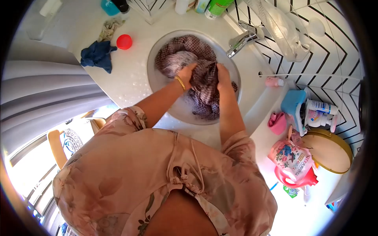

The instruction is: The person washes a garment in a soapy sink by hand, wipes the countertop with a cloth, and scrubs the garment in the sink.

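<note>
A wet, dark checked cloth lies bunched in the round sink, with pale suds on its left part. My left hand, below a yellow bangle, is closed on the cloth near its middle. On the right side, my right hand grips another fold of it. Between the two hands the fabric is pulled up into a ridge. Some of its lower end hangs toward the near side of the basin. Most of my fingertips are hidden in the folds.
A chrome faucet reaches over the sink's right rim. Left of the basin are a red round lid and a dark blue cloth. Bottles stand behind. At right are a pink detergent pouch and a blue container.
</note>
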Motion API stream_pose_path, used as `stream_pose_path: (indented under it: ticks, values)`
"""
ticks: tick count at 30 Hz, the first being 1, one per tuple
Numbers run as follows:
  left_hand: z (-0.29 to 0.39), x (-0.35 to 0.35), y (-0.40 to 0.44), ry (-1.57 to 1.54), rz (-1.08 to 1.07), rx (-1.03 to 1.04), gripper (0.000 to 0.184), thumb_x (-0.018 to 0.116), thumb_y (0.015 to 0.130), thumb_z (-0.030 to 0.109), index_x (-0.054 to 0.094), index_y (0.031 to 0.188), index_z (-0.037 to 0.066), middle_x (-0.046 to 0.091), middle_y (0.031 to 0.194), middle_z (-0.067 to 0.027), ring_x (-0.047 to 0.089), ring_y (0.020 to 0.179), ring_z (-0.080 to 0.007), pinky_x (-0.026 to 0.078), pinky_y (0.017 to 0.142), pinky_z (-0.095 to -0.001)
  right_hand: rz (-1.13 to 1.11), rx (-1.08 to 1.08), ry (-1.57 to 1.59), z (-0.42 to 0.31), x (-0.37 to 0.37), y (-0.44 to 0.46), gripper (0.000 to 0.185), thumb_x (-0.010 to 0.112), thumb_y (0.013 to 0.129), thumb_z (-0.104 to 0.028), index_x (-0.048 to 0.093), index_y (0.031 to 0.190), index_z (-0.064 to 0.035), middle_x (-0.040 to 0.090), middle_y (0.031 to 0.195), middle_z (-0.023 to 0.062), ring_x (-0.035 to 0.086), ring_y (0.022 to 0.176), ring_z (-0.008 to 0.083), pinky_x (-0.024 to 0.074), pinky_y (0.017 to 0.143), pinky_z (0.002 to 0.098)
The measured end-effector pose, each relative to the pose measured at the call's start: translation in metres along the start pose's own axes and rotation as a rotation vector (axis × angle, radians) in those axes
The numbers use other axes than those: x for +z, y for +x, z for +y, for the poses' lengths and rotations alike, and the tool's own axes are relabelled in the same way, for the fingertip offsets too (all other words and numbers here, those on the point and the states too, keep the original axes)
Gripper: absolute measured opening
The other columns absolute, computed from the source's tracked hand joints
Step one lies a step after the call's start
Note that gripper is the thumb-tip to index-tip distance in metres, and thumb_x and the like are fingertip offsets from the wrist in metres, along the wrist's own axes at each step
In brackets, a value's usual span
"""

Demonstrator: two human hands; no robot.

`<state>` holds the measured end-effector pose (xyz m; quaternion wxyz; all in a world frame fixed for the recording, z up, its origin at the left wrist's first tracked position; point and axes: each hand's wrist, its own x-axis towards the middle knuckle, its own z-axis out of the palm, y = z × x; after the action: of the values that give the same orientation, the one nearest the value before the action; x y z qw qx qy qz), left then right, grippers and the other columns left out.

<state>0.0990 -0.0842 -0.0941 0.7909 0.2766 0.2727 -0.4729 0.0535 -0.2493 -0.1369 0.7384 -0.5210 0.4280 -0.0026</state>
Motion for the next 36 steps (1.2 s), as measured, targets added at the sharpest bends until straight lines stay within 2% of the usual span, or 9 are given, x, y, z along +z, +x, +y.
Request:
stream_pose_path:
  ticks: [4,11,16,18,21,24,29,33,36]
  values:
    - [0.011,-0.021,0.029,0.228,0.136,-0.048,0.055,0.051,0.084,0.042,0.044,0.125,0.007,0.048,0.125,-0.0124,0.048,0.111,-0.0253,0.036,0.097,-0.0402,0.274,-0.386,-1.041,0.033,0.032,-0.028,0.063,0.061,0.074,-0.038,0.044,0.117,0.0053,0.052,0.112,0.0253,0.053,0.1,0.0367,0.0433,0.084,0.0396]
    - [-0.006,-0.088,0.102,0.582,0.215,-0.147,0.068,0.051,0.08,0.056,0.044,0.127,0.008,0.043,0.131,-0.0099,0.038,0.12,-0.0237,0.027,0.102,-0.0367,-0.009,0.038,-1.439,0.062,0.045,0.069,0.039,0.06,0.077,-0.03,0.062,0.093,0.0055,0.057,0.103,0.0254,0.057,0.092,0.0347,0.0468,0.077,0.0418]
    - [0.006,-0.06,0.077,0.15,-0.018,-0.138,0.058,0.05,0.083,0.051,0.049,0.121,0.007,0.051,0.122,-0.0089,0.046,0.112,-0.0223,0.037,0.094,-0.0383,0.15,-0.042,-0.045,0.06,0.032,0.036,0.045,0.057,0.074,-0.024,0.054,0.11,0.0022,0.056,0.106,0.0205,0.054,0.095,0.0373,0.0429,0.081,0.0437]
    - [0.008,-0.042,0.048,-0.054,-0.083,-0.152,0.054,0.05,0.084,0.048,0.051,0.118,0.006,0.054,0.118,-0.0084,0.05,0.108,-0.0218,0.042,0.091,-0.0392,0.194,-0.653,-0.595,0.04,0.051,-0.041,0.048,0.059,0.071,-0.024,0.052,0.11,0.0019,0.054,0.105,0.0225,0.053,0.094,0.0375,0.0442,0.077,0.0435]
    - [0.005,-0.031,0.025,0.06,0.039,-0.112,0.043,0.053,0.084,0.04,0.055,0.112,0.007,0.059,0.106,-0.0104,0.055,0.101,-0.0224,0.045,0.087,-0.039,0.219,-0.927,-1.024,0.025,0.091,-0.123,0.045,0.059,0.071,-0.026,0.053,0.107,0.0006,0.056,0.097,0.0245,0.054,0.092,0.0385,0.0448,0.077,0.0419]
    - [-0.003,-0.035,0.002,0.301,0.079,0.062,0.038,0.055,0.084,0.036,0.056,0.109,0.007,0.06,0.102,-0.0118,0.057,0.096,-0.0229,0.046,0.086,-0.0388,0.309,-0.538,-1.081,0.016,0.084,-0.08,0.043,0.059,0.072,-0.03,0.056,0.104,-0.001,0.059,0.086,0.0227,0.056,0.086,0.0394,0.0446,0.076,0.0422]
    - [0.005,-0.021,-0.013,0.146,-0.044,0.003,0.029,0.046,0.086,0.026,0.057,0.103,0.006,0.062,0.098,-0.0122,0.06,0.091,-0.0252,0.046,0.086,-0.041,0.309,-0.332,-0.638,0.014,0.054,-0.002,0.033,0.056,0.077,-0.034,0.058,0.081,-0.0007,0.059,0.074,0.0199,0.056,0.077,0.0395,0.0429,0.07,0.0443]
    - [0.028,-0.031,-0.016,0.032,-0.072,-0.02,0.032,0.046,0.084,0.03,0.06,0.097,0.005,0.062,0.095,-0.0133,0.059,0.085,-0.0282,0.045,0.085,-0.0392,0.278,-1.053,-0.735,0.003,0.091,-0.122,0.024,0.057,0.08,-0.027,0.052,0.076,-0.0034,0.053,0.075,0.0194,0.052,0.076,0.0388,0.0417,0.066,0.0466]
    - [0.017,-0.038,-0.022,0.038,-0.151,-0.069,0.032,0.046,0.084,0.028,0.059,0.099,0.003,0.061,0.1,-0.0138,0.056,0.091,-0.0261,0.045,0.085,-0.0376,0.235,-1.053,-1.06,0.018,0.102,-0.153,0.027,0.051,0.083,-0.029,0.055,0.079,-0.0022,0.055,0.075,0.0198,0.053,0.07,0.0397,0.0432,0.065,0.0474]
